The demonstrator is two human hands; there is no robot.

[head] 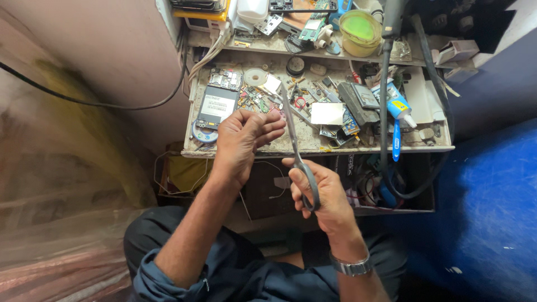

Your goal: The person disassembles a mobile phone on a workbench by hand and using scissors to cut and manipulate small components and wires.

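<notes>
My right hand (321, 193) grips a pair of grey scissors (295, 148) by the handles, its blades pointing up and away over the bench edge. My left hand (244, 140) is held just left of the blades, fingers curled as if pinching something small that I cannot make out. Both hands hover at the front edge of a cluttered small workbench (313, 146). A metal watch sits on my right wrist.
On the bench lie an opened phone with its battery (217, 104), circuit boards, a tape roll (255, 76), a white square piece (327, 113), a glue tube (398, 106) and a blue toothbrush (395, 141). A yellow-green lidded tub (360, 31) stands on the upper shelf. Black cables hang at right; wall at left.
</notes>
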